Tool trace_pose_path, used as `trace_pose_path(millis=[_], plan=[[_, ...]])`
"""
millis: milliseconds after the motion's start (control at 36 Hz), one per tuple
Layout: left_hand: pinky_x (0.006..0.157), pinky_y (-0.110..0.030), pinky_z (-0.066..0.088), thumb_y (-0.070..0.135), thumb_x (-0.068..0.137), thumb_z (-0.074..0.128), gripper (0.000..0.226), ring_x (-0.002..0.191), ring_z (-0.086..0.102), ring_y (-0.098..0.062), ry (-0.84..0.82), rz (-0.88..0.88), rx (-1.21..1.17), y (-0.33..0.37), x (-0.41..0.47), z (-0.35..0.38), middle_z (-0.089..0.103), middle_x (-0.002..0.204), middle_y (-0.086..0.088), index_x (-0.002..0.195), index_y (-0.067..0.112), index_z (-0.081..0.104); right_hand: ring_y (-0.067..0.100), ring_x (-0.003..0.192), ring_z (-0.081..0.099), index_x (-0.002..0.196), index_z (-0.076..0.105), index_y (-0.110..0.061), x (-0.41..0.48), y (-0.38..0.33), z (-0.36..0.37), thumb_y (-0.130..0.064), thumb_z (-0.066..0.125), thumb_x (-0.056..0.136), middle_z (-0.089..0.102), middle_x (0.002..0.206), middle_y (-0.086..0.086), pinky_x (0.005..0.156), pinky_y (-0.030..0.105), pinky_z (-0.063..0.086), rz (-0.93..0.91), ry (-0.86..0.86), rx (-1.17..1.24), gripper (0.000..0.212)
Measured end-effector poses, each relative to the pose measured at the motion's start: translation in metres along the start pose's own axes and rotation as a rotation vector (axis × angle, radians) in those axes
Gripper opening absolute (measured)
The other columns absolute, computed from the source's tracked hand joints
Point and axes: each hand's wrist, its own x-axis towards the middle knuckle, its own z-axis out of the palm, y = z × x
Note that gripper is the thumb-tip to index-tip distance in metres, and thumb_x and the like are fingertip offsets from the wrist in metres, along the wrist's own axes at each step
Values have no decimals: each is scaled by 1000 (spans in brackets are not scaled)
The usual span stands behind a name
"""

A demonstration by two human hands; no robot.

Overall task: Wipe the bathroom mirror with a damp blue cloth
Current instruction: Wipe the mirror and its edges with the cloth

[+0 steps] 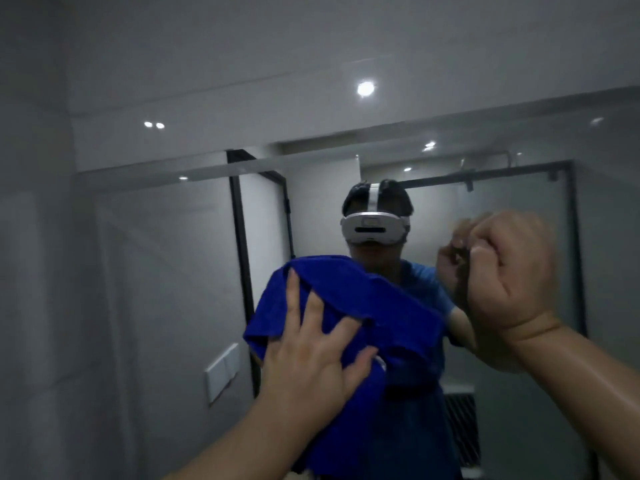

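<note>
Spread left fingers (294, 296) press blue cloth (346, 299) to the dim grey bathroom's mirror (156, 271); right fingers (485, 252) fisted.

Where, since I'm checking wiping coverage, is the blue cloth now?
Head view, lower centre: the blue cloth lies against the mirror under the spread left hand, left of the right hand.

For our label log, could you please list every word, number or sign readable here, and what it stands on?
No readable text anywhere.
Headset reflected in the mirror: front mark too blurred to read.
Cloth: small white patch, too blurred to read.
</note>
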Motion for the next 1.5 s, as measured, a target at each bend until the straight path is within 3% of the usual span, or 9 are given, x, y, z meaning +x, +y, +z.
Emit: trace_pose_path(millis=[111,306,583,639,750,972,1167,1333,1500], plan=[[123,-60,25,59,103,36,59,161,9,-47,137,-280,10,-58,17,-30,31,168,-16,155,32,39,28,73,46,74,51,-18,1,-5,4,-17,49,84,54,76,3,70,45,33,9,-26,-54,10],[122,-74,17,57,107,32,61,159,7,-52,414,-950,-225,-56,146,-77,24,170,-24,160,28,35,29,77,46,74,53,-15,4,-18,4,-15,50,82,54,78,3,73,45,33,53,-95,-131,9],[123,-71,0,67,91,52,57,161,-6,-48,234,16,-54,65,80,5,26,167,-13,143,45,46,35,69,50,70,53,-8,-4,8,1,-22,44,91,52,70,17,71,58,43,40,-106,-184,27],[119,-69,23,70,90,52,66,161,-3,-44,193,48,-21,47,60,9,21,170,-10,151,48,38,34,72,50,76,55,-15,-6,13,4,-25,43,92,53,74,10,71,59,42,48,-123,-144,23],[93,-60,58,70,91,53,71,162,-3,-46,102,-33,-29,-3,29,-4,21,173,-10,155,49,31,27,71,47,78,48,-28,-6,22,11,-24,48,91,49,76,-2,68,54,41,84,-156,-147,14],[118,-71,33,60,100,41,59,159,7,-53,33,-283,85,-111,-2,-50,33,164,-23,152,32,37,36,75,50,79,47,-27,-9,3,19,-22,57,90,47,79,2,69,60,44,292,-228,-160,15],[118,-78,26,62,101,25,64,157,9,-53,167,-573,51,-147,45,-76,23,166,-22,151,24,36,37,131,55,120,73,-15,51,-107,50,-19,62,77,64,137,7,110,54,39,-126,-205,-132,44],[120,-77,24,64,103,22,64,157,8,-53,180,-554,63,-160,45,-76,21,166,-20,152,26,34,32,161,25,161,44,-19,37,-129,88,-36,42,97,35,172,8,128,60,21,-217,-513,-340,66],[120,-77,19,61,107,23,66,156,8,-56,280,-803,-26,-190,87,-99,21,167,-30,162,26,25,34,163,20,166,34,-19,34,-119,96,-37,36,99,26,175,8,129,60,19,-265,-499,-429,69]])
